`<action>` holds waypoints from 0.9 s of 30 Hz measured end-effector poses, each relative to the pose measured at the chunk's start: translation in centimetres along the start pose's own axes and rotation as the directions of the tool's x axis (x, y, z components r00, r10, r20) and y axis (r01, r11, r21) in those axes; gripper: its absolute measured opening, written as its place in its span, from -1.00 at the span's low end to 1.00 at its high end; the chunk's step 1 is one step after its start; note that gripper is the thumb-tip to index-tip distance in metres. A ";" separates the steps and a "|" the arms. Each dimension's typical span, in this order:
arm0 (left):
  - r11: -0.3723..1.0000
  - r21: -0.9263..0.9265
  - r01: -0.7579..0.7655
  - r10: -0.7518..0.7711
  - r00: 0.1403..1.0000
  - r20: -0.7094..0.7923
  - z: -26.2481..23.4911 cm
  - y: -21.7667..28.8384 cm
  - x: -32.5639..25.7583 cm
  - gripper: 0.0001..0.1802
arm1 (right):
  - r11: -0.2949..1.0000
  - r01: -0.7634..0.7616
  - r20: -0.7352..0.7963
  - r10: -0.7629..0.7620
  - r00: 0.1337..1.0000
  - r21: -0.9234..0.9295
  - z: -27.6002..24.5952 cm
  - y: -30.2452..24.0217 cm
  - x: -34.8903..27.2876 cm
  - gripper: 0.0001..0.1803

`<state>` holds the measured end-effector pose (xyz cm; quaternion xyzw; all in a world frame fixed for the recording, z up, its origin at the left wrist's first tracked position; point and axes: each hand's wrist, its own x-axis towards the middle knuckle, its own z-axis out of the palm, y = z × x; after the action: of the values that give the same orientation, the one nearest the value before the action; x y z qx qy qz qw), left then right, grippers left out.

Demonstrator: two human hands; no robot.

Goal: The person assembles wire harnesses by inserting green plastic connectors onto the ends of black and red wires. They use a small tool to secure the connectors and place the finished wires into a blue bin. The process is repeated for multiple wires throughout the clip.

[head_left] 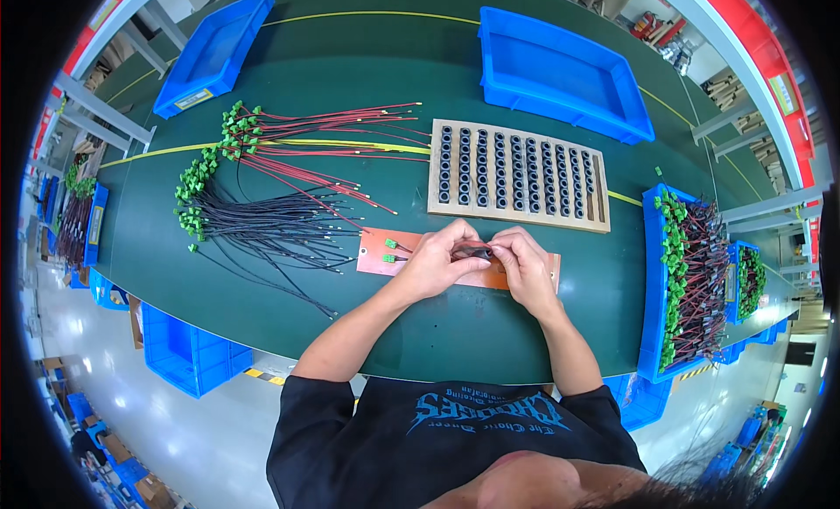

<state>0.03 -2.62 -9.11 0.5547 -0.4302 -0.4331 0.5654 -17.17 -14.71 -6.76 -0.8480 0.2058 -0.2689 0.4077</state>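
Both my hands meet over a flat orange-pink board [372, 255]. My left hand [440, 262] is closed, with thumb and fingers pinching red and black wires [473, 252] near a small dark piece. From the other side my right hand [525, 266] pinches the same wires with thumb and fingertips; the fingers partly cover the dark piece. Two green connectors [390, 259] lie on the board left of my left hand, their short leads running under it. Just beyond the board sits a wooden tray [516, 218] with rows of black ring-shaped pieces [500, 169].
Left of the tray lie red wires [306, 178] and black wires [271, 224] with green connectors [190, 194]. Blue bins [560, 67] [219, 49] stand at the far side. At right, a blue bin [652, 281] holds finished-looking wire bundles [700, 273]. Grey shelf posts flank the green table.
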 end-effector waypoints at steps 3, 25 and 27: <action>1.000 -0.010 0.027 -0.027 1.000 0.010 0.2 -0.7 0.0 -0.64 | 0.971 -0.149 -0.142 0.177 0.974 0.188 -1.0 1.4 -0.6 -0.91; 0.966 -0.257 0.017 0.017 0.991 0.129 1.9 -0.3 1.4 -0.86 | 0.841 -0.158 -0.076 0.229 0.970 0.518 -1.0 1.7 -2.5 -0.88; 0.965 -0.261 0.008 0.022 0.993 0.114 2.0 -0.3 1.4 -0.86 | 0.830 -0.169 -0.083 0.249 0.965 0.532 -1.0 1.1 -2.2 -0.86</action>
<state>-1.55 -4.45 -9.34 0.4480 -0.4035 -0.5152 0.6091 -19.64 -14.68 -7.70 -0.6557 0.2469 -0.3305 0.6323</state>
